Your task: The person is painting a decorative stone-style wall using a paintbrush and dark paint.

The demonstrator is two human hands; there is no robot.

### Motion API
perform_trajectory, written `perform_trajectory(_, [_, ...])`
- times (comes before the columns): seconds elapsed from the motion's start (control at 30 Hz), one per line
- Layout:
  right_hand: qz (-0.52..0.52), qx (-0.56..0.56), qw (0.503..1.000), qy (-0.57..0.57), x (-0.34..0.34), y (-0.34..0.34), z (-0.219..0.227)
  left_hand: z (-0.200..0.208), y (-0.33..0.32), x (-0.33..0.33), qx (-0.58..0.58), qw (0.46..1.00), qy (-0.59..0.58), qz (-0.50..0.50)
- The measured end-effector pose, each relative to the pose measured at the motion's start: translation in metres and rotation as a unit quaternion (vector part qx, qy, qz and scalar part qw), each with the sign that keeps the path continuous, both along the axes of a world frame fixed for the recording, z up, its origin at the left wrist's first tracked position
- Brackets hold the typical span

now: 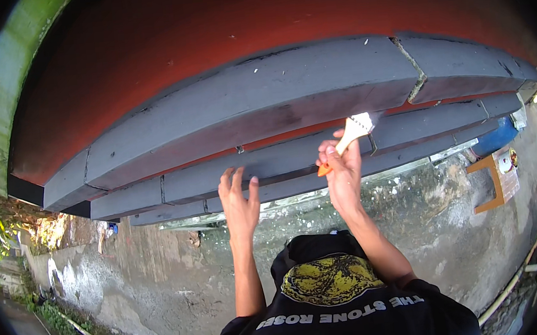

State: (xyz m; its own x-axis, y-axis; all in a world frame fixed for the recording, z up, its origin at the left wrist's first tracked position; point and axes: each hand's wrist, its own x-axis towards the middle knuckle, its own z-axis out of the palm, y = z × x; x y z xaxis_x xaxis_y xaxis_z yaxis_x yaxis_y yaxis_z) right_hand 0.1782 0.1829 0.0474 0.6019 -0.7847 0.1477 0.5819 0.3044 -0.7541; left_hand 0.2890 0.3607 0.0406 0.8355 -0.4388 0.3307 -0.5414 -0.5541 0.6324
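I've got the right hand (345, 180) curled snugly round a paintbrush (355, 128) by the grey ledges (245, 115); left hand (239, 202)'s near their lower edge, fingers loosely spread, looks empty.

Against the grey ledges (256, 98), my brush (353, 131) is whitish with an orange tip; beyond them the surface (237, 23) is red; nearer than them, my black shirt (372, 334) bears a mottled yellow print (331, 280).

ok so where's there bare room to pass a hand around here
Free: the gap between the left hand and the right hand; and the top grey ledge between its left joint and right crack, bare but for specks. Crowded: around the right hand's brush, and far right, where a blue object shows beside a brown stand.
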Motion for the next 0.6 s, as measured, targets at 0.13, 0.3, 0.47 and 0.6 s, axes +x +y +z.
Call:
perform_trajectory(0.13, [0.043,-0.102,0.992,0.060,0.035,0.049,-0.009,-0.020,0.064,0.039,0.063,0.996,-0.030,0.054])
perform_trajectory(0.3, [0.098,-0.237,0.938,0.234,0.033,0.081,-0.024,-0.025,0.106,0.070,0.134,0.990,-0.015,0.041])
perform_trajectory(0.47, [-0.025,0.064,0.998,0.013,0.038,0.048,-0.003,-0.023,0.118,0.078,0.157,0.987,-0.016,-0.007])
perform_trajectory(0.6, [0.040,0.035,0.996,-0.066,0.063,0.065,0.010,-0.022,0.123,0.080,0.166,0.986,0.005,-0.022])
